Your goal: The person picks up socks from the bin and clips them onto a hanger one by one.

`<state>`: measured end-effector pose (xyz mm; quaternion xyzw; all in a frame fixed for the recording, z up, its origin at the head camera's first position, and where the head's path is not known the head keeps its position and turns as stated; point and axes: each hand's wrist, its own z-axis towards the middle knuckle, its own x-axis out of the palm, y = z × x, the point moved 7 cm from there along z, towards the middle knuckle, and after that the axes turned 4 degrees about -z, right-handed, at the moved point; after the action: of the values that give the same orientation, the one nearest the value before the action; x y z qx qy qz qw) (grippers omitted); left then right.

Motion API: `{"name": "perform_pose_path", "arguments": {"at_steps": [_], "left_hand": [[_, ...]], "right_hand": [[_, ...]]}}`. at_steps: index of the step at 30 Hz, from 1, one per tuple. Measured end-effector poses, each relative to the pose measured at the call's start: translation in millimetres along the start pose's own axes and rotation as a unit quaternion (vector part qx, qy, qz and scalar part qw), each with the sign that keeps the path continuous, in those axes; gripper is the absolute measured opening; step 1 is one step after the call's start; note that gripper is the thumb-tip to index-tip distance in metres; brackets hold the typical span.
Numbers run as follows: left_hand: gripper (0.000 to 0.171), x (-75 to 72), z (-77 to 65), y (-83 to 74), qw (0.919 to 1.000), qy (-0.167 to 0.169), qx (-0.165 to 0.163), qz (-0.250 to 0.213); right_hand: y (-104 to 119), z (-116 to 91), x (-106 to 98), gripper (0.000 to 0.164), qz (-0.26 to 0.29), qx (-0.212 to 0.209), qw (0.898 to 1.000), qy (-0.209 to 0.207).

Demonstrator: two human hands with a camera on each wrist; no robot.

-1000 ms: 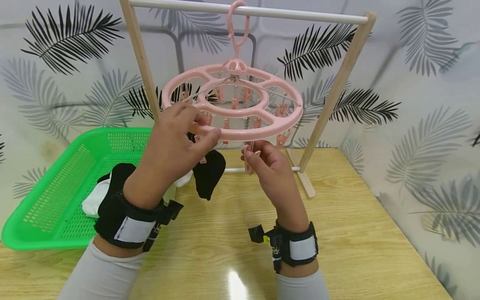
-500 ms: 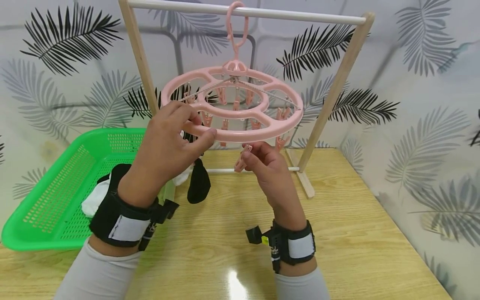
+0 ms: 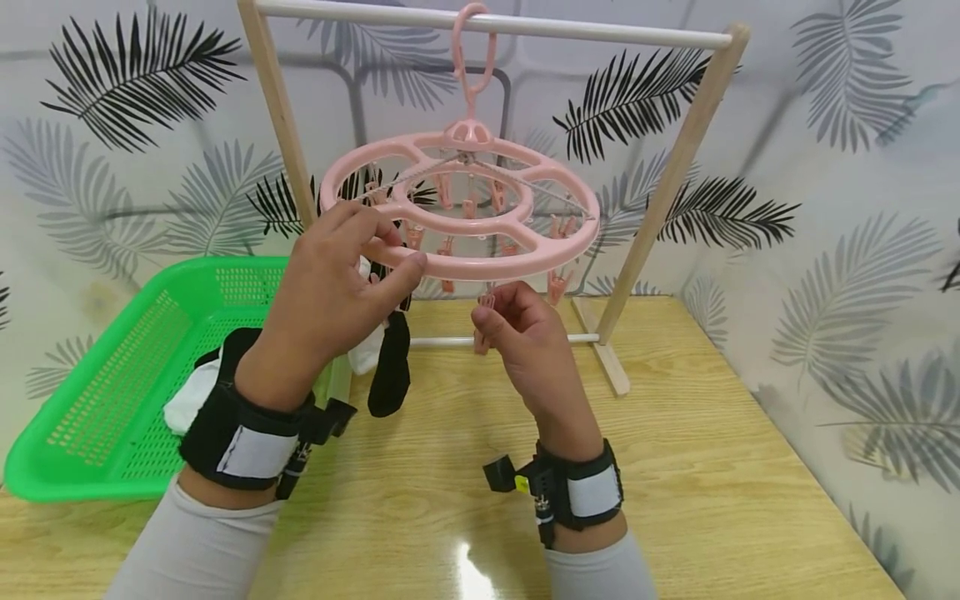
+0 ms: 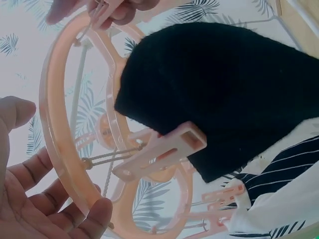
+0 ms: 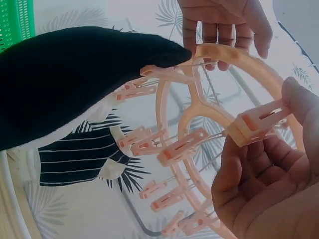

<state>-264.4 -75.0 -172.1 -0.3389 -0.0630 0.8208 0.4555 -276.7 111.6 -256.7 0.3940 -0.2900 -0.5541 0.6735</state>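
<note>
A pink round clip hanger [image 3: 495, 268] hangs from a white rod by its hook. My left hand [image 3: 318, 292] holds its front-left rim, fingers hooked behind it in the left wrist view. Between thumb and fingers, my right hand [image 3: 536, 350] pinches a pink clothespin [image 5: 256, 122] below the front rim; its jaws look closed, with no cloth in them. A black sock [image 3: 390, 375] dangles below my left hand, held by another clothespin [image 4: 164, 152]. Behind it hang a white sock [image 3: 366, 354] and a dark striped sock [image 5: 75, 158].
A green plastic basket [image 3: 75, 400] with black and white socks [image 3: 197, 396] stands on the left of the wooden table [image 3: 435, 492]. The rack's wooden post [image 3: 678, 158] and foot [image 3: 606, 358] rise at the right. More clothespins [image 3: 557, 287] dangle around the hanger.
My right hand shifts slightly left with the clothespin, which tilts and then points down again. The black sock turns and swings left. My left hand keeps the rim and drifts slightly left.
</note>
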Motion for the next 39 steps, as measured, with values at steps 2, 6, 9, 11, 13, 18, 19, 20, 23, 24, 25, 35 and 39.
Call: {"name": "perform_pose_path", "arguments": {"at_steps": [2,6,9,11,13,18,19,20,23,24,25,35,39], "left_hand": [[0.022,0.5,-0.5,0.8,1.0,-0.002,-0.002,-0.004],[0.021,0.7,-0.9,1.1,0.9999,-0.009,0.003,-0.009],[0.021,0.8,-1.3,0.9,0.9999,-0.01,0.002,-0.009],[0.022,0.7,-1.6,1.0,0.9999,-0.011,0.001,-0.008],[0.021,0.7,-1.8,1.0,0.9999,-0.014,0.001,-0.006],[0.02,0.5,-2.9,1.8,0.9998,-0.019,0.001,-0.008],[0.02,0.5,-3.3,2.0,0.9997,-0.02,0.002,-0.011],[0.02,0.5,-3.8,2.3,0.9997,-0.021,0.001,-0.014],[0.022,-0.5,-5.2,3.3,0.9991,-0.034,0.002,-0.025],[0.023,-1.4,-5.6,3.4,0.9987,-0.042,0.002,-0.029],[0.023,-2.8,-6.2,3.4,0.9981,-0.051,0.001,-0.034],[0.025,-36.8,-12.7,40.7,0.9863,-0.139,-0.081,-0.036],[0.031,-45.9,-11.9,90.5,0.9802,-0.086,-0.178,0.004]], "right_hand": [[1.1,-0.4,0.2,0.016,-0.013,-0.009,1.0,0.0],[3.9,-0.5,-0.7,0.026,-0.04,-0.023,0.999,-0.009],[4.5,-0.5,-1.2,0.023,-0.048,-0.021,0.999,-0.012],[4.3,-0.5,-1.2,0.019,-0.052,-0.02,0.998,-0.01],[4.7,-0.4,-1.1,0.017,-0.055,-0.022,0.998,-0.008],[5.0,-0.8,-1.3,0.025,-0.056,-0.032,0.998,-0.004],[4.9,-1.3,-1.3,0.028,-0.055,-0.033,0.998,-0.004],[4.7,-1.7,-1.3,0.031,-0.053,-0.034,0.998,-0.003],[4.0,-2.1,-1.1,0.036,-0.049,-0.036,0.998,-0.002],[4.0,-2.2,-1.1,0.036,-0.049,-0.036,0.998,-0.003],[4.1,-2.4,-1.1,0.035,-0.048,-0.036,0.998,-0.003],[4.7,-1.3,-0.5,0.033,-0.059,-0.039,0.997,-0.001],[3.9,-1.4,-0.5,0.028,-0.067,-0.034,0.997,-0.003]]}}
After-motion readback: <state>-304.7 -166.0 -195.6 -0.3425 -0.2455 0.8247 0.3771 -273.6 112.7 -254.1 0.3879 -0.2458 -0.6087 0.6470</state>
